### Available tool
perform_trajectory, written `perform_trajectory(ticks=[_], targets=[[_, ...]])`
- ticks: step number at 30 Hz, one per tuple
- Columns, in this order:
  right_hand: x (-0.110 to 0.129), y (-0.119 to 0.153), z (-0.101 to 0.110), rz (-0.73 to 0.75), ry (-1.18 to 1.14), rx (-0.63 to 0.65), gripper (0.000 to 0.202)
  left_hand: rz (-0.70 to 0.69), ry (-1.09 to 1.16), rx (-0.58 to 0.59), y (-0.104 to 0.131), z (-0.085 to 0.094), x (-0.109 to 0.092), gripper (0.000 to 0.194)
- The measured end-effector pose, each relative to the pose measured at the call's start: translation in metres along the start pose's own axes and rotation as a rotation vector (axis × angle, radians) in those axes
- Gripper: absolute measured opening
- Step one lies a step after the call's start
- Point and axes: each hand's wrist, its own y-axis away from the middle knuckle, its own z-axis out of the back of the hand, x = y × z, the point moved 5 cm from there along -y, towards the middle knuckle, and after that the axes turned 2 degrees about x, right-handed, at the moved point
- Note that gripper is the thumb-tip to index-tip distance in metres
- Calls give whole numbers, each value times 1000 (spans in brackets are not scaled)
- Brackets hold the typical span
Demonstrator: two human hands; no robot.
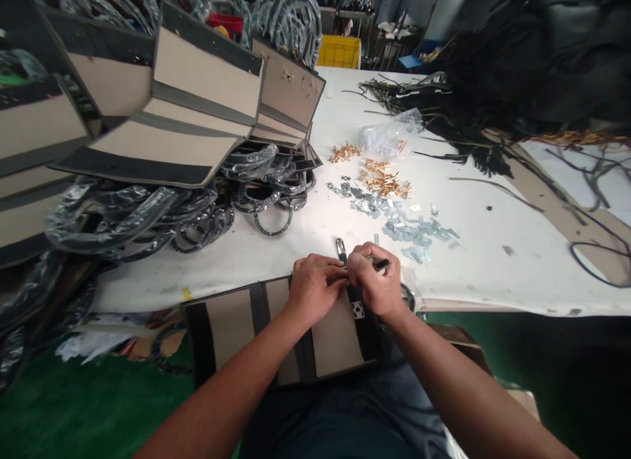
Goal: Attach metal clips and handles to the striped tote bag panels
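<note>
A beige bag with dark trim (231, 327) lies across my lap against the table's near edge. My left hand (313, 288) grips the bag's upper edge beside a dark strap with a metal buckle (340, 247). My right hand (377, 285) is closed around a small dark tool (380, 264) pressed at the same spot, touching my left hand. A small square metal fitting (357, 309) shows on the bag's dark band just below my right hand.
Silver metal plates (404, 225) and gold fittings (379, 176) are scattered on the white table (493, 262), with a plastic bag (389, 133). Stacked beige bags (192, 117) and wrapped handles (197, 209) fill the left. Dark straps (473, 117) pile at right.
</note>
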Motion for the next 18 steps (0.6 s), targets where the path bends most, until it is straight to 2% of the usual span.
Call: perform_trajectory(ticks=[2, 5, 9, 13, 15, 18], targets=[[5, 2, -3, 55, 84, 12, 39, 19, 8, 24, 0, 6, 1, 11], [8, 3, -4, 64, 107, 31, 40, 77, -47, 123, -4, 15, 0, 19], [4, 2, -2, 23, 57, 22, 38, 243, -236, 312, -15, 19, 4, 34], [0, -4, 0, -22, -59, 14, 42, 357, -168, 512, -30, 14, 9, 41], [4, -7, -2, -10, -71, 35, 42, 383, -110, 557, -36, 10, 11, 41], [17, -11, -11, 19, -31, 102, 40, 389, -61, 542, -44, 7, 15, 37]])
